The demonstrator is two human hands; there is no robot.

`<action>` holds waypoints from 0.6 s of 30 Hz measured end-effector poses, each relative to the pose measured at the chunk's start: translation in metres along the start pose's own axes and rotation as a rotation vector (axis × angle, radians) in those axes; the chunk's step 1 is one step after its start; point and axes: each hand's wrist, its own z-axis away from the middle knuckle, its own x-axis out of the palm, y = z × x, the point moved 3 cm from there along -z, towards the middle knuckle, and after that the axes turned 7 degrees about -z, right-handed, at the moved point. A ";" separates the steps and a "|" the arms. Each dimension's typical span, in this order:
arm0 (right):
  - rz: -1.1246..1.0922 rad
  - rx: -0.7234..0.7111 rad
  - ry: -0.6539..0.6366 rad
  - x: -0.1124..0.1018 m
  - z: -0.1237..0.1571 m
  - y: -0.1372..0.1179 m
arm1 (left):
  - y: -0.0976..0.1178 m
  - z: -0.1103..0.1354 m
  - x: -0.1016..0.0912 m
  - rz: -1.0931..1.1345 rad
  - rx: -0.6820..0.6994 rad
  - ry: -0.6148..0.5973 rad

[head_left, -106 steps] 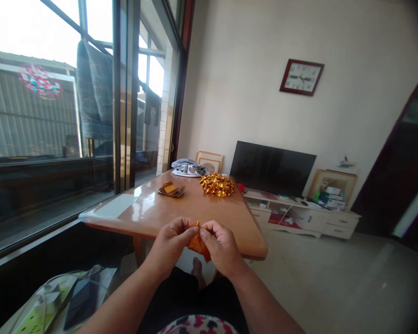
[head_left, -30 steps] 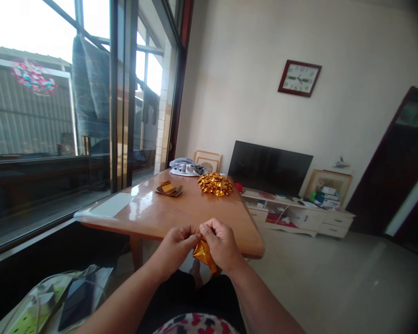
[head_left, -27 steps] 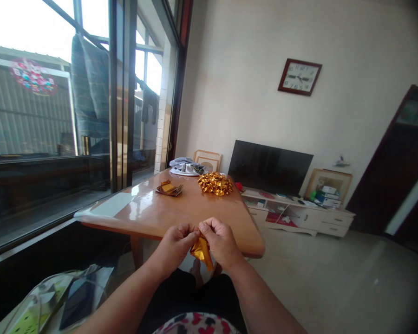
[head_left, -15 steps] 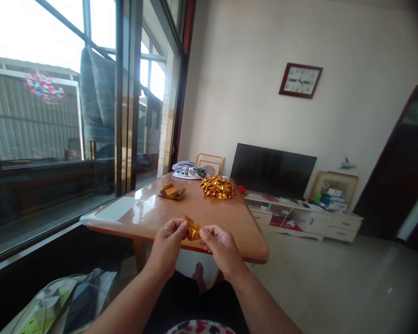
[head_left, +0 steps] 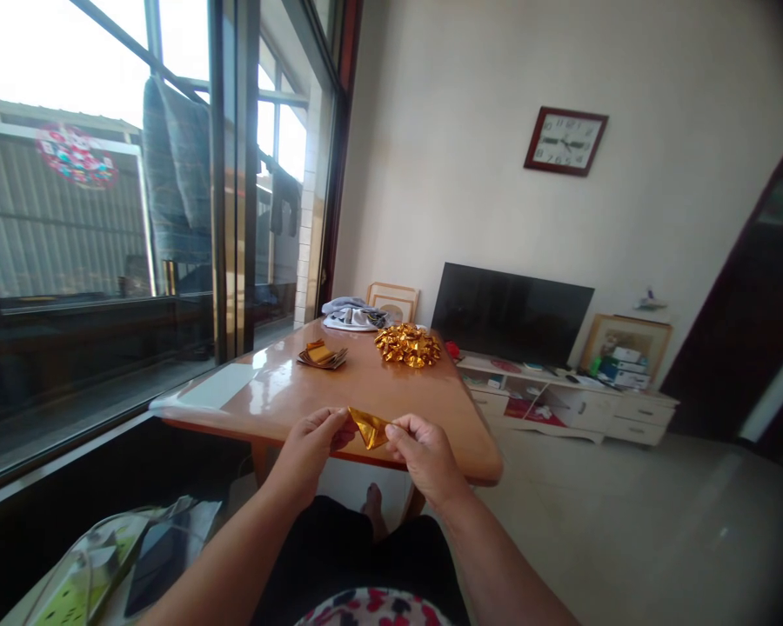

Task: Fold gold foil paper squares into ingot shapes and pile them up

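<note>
A piece of shiny gold foil paper (head_left: 368,429), folded to a triangle with one corner pointing down, is stretched between my two hands above the near edge of the wooden table (head_left: 300,391). My left hand (head_left: 318,443) pinches its left corner between thumb and fingers. The right corner is in the pinch of my right hand (head_left: 423,454). Farther back on the table lies a stack of flat gold paper sheets (head_left: 322,355). To the right of the stack is a heap of folded gold foil pieces (head_left: 408,346).
Folded clothes (head_left: 352,314) lie at the table's far end. A white sheet (head_left: 218,387) covers its left corner beside the window. Beyond stand a television (head_left: 512,311) and a low white cabinet (head_left: 584,413). At lower left is a surface with bags and a cable (head_left: 104,565).
The gold paper is spread wider, now a clear downward triangle; before, it was narrower and more crumpled. My hands are slightly farther apart. The view has shifted slightly.
</note>
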 end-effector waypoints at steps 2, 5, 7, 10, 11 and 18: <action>0.031 0.005 -0.015 -0.001 0.000 -0.001 | 0.006 -0.001 -0.005 -0.081 0.055 0.068; 0.079 0.020 -0.063 -0.001 0.001 -0.006 | 0.022 -0.001 -0.009 -0.244 0.193 0.131; 0.132 0.022 -0.089 0.000 0.002 -0.012 | 0.032 0.000 -0.005 -0.375 0.279 0.052; 0.202 0.007 -0.122 0.003 0.004 -0.022 | 0.044 0.004 0.005 -0.624 0.427 -0.091; 0.215 -0.003 -0.125 0.004 0.004 -0.024 | 0.046 0.004 0.008 -0.686 0.460 -0.123; 0.048 -0.049 -0.061 0.004 0.002 -0.023 | 0.039 0.003 0.011 -0.513 0.359 -0.134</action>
